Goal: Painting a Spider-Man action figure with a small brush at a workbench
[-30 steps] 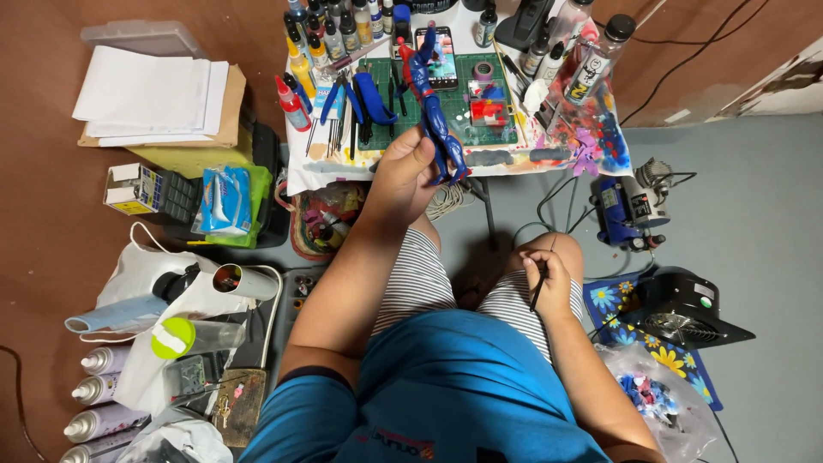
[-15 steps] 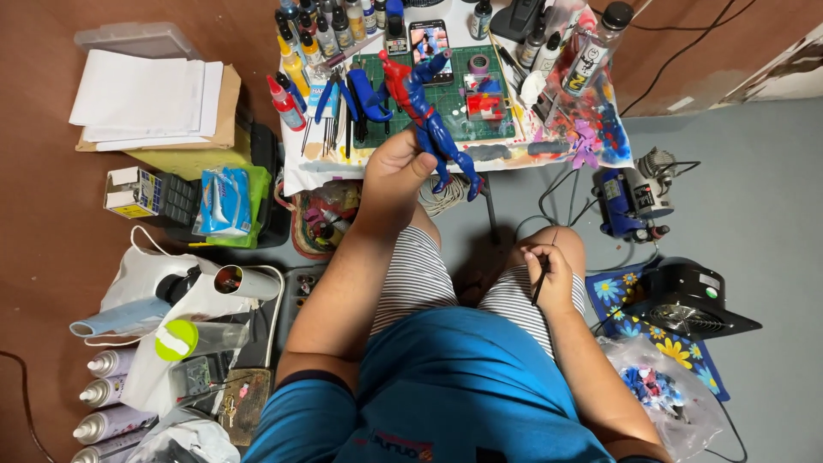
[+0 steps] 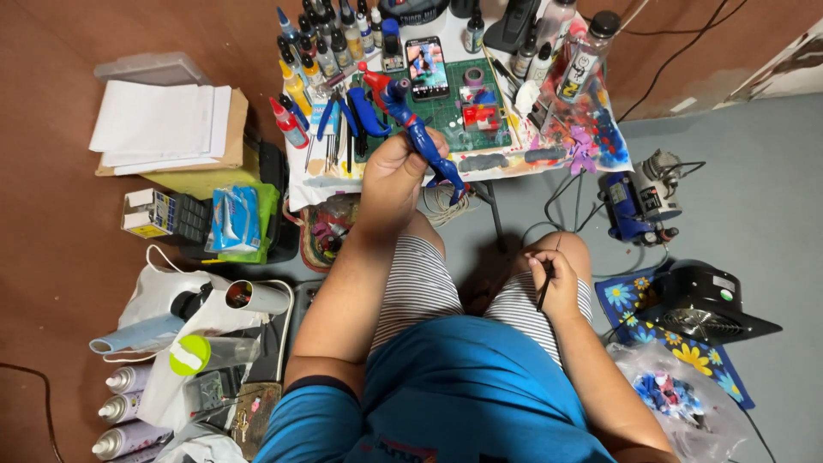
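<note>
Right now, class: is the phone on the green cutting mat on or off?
On: the phone lies flat on the green cutting mat, its screen lit with a picture.

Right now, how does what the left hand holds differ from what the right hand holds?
The left hand grips a blue and red plastic figure, raised over the paint-stained low table; the right hand pinches a thin dark brush, resting on the knee. The figure is bulky, jointed and brightly coloured; the brush is a slim, plain, straight stick. The figure lies slanted, red end away from the person; the brush points downward. Both are held in closed fingers.
</note>
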